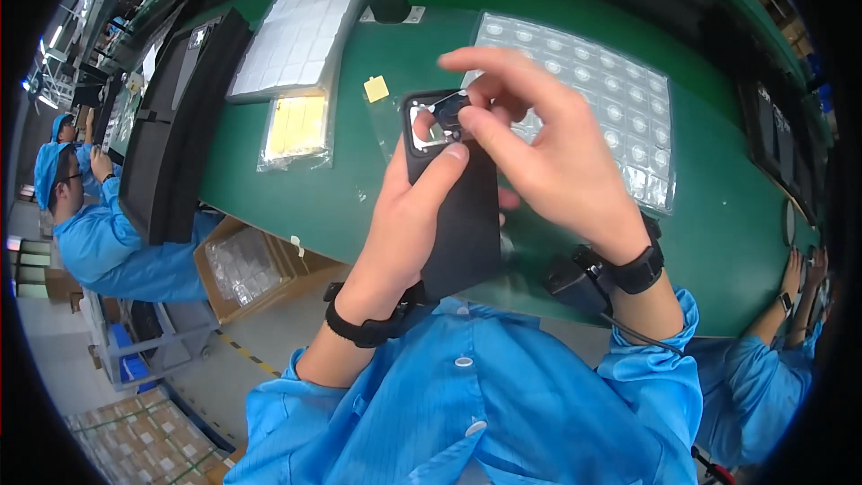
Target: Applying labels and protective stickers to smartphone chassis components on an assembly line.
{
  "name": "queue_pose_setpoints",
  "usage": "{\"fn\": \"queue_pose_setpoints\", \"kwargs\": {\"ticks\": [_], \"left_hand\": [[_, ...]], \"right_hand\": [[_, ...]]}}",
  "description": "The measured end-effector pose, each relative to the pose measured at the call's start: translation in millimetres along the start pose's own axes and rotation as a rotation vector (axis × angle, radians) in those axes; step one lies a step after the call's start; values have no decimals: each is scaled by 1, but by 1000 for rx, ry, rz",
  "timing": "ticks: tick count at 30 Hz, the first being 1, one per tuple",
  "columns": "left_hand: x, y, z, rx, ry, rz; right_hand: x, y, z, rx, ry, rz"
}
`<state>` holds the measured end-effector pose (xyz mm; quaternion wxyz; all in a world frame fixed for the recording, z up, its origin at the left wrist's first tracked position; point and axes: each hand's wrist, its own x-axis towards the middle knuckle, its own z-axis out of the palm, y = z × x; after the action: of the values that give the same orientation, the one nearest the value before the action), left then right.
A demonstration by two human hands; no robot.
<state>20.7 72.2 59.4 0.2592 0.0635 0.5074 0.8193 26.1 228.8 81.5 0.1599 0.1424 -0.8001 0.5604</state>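
Observation:
My left hand point(404, 207) is wrapped round a black phone case point(462, 233), its thumb lying on the face just below the camera cutout. The case is tilted, its cutout end away from me. A fingertip shows inside the bright-edged cutout. Over that same end, my right hand point(548, 135) pinches a small dark glossy piece point(452, 111) between thumb and finger, with its forefinger raised. The piece overlaps the right side of the cutout; whether it touches the case I cannot tell. Both wrists wear black straps.
Clear sheets of round parts point(620, 108) lie at right on the green table point(296, 198). A white tray stack point(301, 27), a bag of yellow pieces point(296, 126) and a yellow square point(376, 88) lie left. A black rack point(171, 126) and co-workers point(99, 224) are further left.

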Motion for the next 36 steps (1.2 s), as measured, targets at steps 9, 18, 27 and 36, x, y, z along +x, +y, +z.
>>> {"fn": "queue_pose_setpoints", "kwargs": {"ticks": [9,18,27,36], "left_hand": [[-8,16,-5,48,-143,-61],[-5,10,-6,129,-17,-28],[-2,7,0,165,-73,75],[-5,9,6,155,-181,117]], "right_hand": [[0,1,2,-71,-1,-75],[-4,3,6,-281,-78,-169],[-7,-15,0,-315,84,-182],[-7,-13,4,-473,258,-317]]}}
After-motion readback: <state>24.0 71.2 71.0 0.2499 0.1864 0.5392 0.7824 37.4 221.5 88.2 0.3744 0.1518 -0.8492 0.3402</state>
